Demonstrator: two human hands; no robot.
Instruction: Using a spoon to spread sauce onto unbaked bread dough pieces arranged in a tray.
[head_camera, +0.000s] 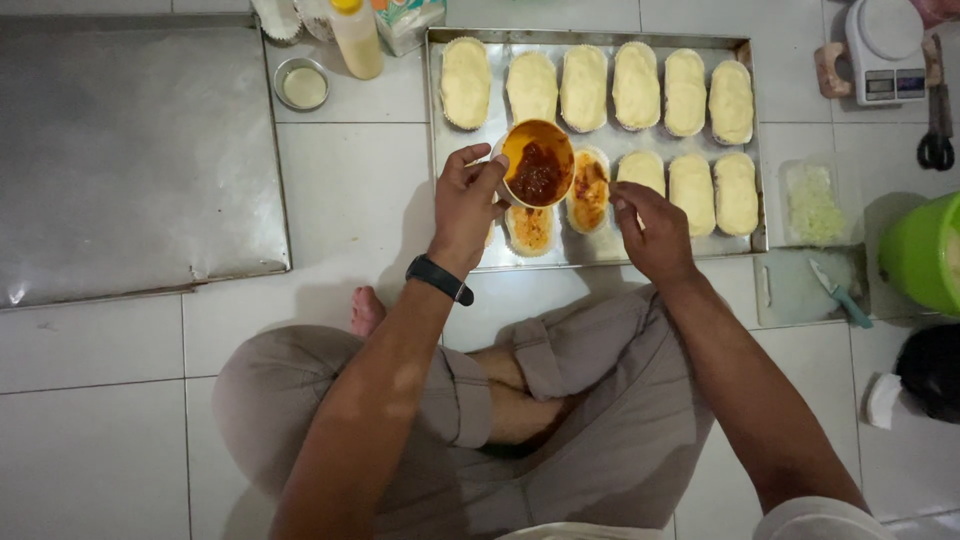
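White-tiled floor (340, 190), seen from above; person seated cross-legged, grey trousers, one bare foot showing.

Left hand (465, 205): black wristband; fingers closed around the rim of a small round orange bowl of dark red sauce (537, 163), held over the near left part of the tray.

Right hand (650, 225): fingers pinched together just beside a sauce-smeared oval dough piece in a white paper case (590, 190); whether a utensil is held cannot be told.

Rectangular metal baking tray (600, 250): on the floor directly ahead of the knees. Back row, six plain pale oval dough pieces (636, 85) in paper cases. Front row, three more plain pieces at right, then the sauced one, and a second sauced piece (531, 229) below the bowl.

Left of tray: yellow squeeze bottle (355, 38); small round metal dish of pale liquid (303, 85); large flat sheet of grey metal (140, 150).

Right of tray: clear tub of chopped pale green vegetable (814, 203); green-handled knife (840, 293) on a board; white kitchen scale (885, 50); black-handled scissors (937, 125); bright green plastic bucket (925, 250) at the frame edge.
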